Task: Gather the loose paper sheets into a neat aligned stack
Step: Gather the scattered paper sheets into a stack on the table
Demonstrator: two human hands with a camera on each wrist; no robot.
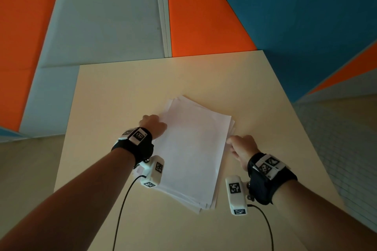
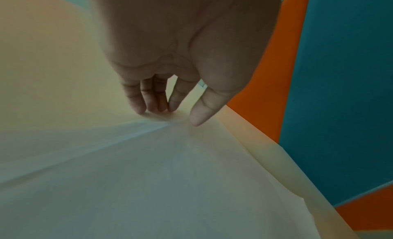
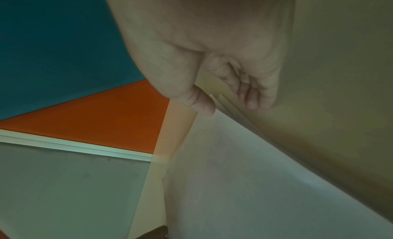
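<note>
A loosely fanned stack of white paper sheets (image 1: 193, 149) lies in the middle of a beige table (image 1: 122, 91), its corners not lined up. My left hand (image 1: 154, 123) is at the stack's left edge. In the left wrist view the left hand (image 2: 176, 115) has its thumb on top of the paper (image 2: 170, 175) and its fingers at the edge, pinching it. My right hand (image 1: 238, 145) is at the stack's right edge. In the right wrist view the right hand (image 3: 229, 106) has the sheets' (image 3: 244, 175) edges between thumb and curled fingers.
Orange, blue and grey wall panels (image 1: 204, 16) rise right behind the table's far edge. Black cables (image 1: 122, 210) hang from the wrist cameras over the near part of the table. A pale tiled floor (image 1: 346, 149) shows to the right of the table.
</note>
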